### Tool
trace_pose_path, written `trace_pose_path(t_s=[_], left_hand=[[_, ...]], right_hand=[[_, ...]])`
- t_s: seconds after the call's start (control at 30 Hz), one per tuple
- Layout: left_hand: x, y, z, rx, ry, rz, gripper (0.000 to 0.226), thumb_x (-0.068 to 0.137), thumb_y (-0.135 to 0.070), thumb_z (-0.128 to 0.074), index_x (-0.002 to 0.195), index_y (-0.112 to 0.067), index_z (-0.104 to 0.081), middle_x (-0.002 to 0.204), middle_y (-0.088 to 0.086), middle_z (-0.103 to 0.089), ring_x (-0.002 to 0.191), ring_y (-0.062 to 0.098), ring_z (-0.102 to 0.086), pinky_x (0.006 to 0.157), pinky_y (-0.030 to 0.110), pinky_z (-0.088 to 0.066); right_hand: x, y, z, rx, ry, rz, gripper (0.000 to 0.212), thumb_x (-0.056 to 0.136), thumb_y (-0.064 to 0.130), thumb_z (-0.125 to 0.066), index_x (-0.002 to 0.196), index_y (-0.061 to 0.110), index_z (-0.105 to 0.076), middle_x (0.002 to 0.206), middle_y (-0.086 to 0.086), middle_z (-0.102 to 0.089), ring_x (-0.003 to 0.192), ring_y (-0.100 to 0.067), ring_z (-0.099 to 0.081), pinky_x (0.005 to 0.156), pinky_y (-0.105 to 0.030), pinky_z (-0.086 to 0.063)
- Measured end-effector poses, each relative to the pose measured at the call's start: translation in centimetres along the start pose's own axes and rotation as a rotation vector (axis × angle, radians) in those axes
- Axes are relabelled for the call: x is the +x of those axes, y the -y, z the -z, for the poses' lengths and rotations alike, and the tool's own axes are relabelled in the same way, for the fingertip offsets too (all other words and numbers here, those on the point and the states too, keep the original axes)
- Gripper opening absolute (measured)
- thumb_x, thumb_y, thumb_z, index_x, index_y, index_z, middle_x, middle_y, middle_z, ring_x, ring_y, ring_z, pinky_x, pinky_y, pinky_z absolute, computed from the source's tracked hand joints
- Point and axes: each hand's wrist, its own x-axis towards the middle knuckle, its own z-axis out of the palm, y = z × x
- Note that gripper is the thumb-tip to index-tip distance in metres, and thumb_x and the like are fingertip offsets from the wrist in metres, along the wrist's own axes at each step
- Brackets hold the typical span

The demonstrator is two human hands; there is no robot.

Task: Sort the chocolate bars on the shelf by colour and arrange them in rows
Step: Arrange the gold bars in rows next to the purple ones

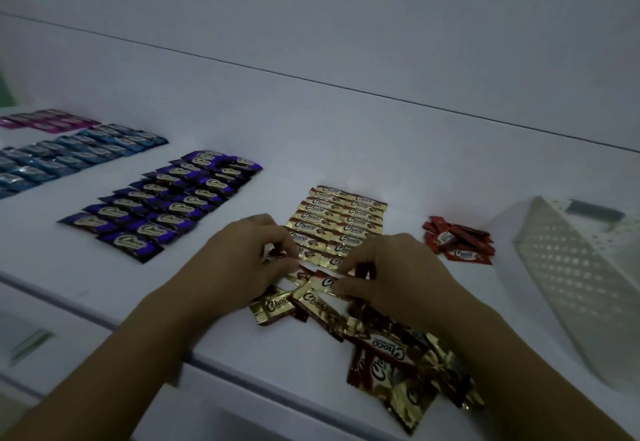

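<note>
Gold chocolate bars (341, 221) lie in two neat rows on the white shelf (346, 150). Just in front of them, my left hand (242, 253) pinches a gold bar at the near end of the rows. My right hand (391, 271) has curled fingers on another gold bar (323, 283) beside it. A loose heap of gold and red bars (398, 354) lies at the shelf's front edge under my right forearm. Purple bars (166, 201), blue bars (69, 156) and pink bars (45, 118) lie in rows to the left. Red bars (457, 240) form a small pile on the right.
A white perforated panel (568, 267) leans at the far right of the shelf. The shelf's front edge (104, 316) runs diagonally from the left down to the right. A white back wall (311, 25) rises behind the shelf.
</note>
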Motion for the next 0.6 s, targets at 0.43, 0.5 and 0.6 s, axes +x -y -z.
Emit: trace_pose_path(t_s=[0.43, 0.5, 0.6], left_hand=[[-1.8, 0.8, -0.2, 0.219, -0.003, -0.141, 0.046, 0.085, -0.061, -0.034, 0.104, -0.040, -0.069, 0.103, -0.022, -0.057, 0.093, 0.001, -0.044, 0.077, 0.016, -0.033], [-1.9, 0.9, -0.4, 0.226, -0.006, -0.131, 0.052, 0.083, -0.063, -0.027, 0.106, -0.040, -0.068, 0.106, -0.021, -0.057, 0.094, 0.001, -0.044, 0.077, 0.017, -0.034], [-1.9, 1.0, -0.4, 0.242, -0.015, -0.121, 0.053, 0.083, -0.061, -0.026, 0.108, -0.040, -0.068, 0.107, -0.019, -0.057, 0.094, 0.002, -0.046, 0.078, 0.024, -0.039]], right_hand=[[0.1, 0.0, -0.7, 0.053, 0.043, 0.098, 0.019, 0.087, 0.041, -0.066, 0.104, 0.037, -0.073, 0.099, 0.019, -0.064, 0.082, 0.002, -0.056, 0.076, -0.016, -0.048], [0.1, -0.3, -0.8, 0.044, 0.034, 0.096, 0.019, 0.088, 0.041, -0.065, 0.105, 0.038, -0.072, 0.099, 0.019, -0.063, 0.083, 0.002, -0.055, 0.075, -0.016, -0.046], [0.2, -0.2, -0.9, 0.059, 0.033, 0.101, 0.018, 0.088, 0.039, -0.065, 0.105, 0.036, -0.072, 0.102, 0.017, -0.063, 0.085, 0.001, -0.054, 0.077, -0.018, -0.047]])
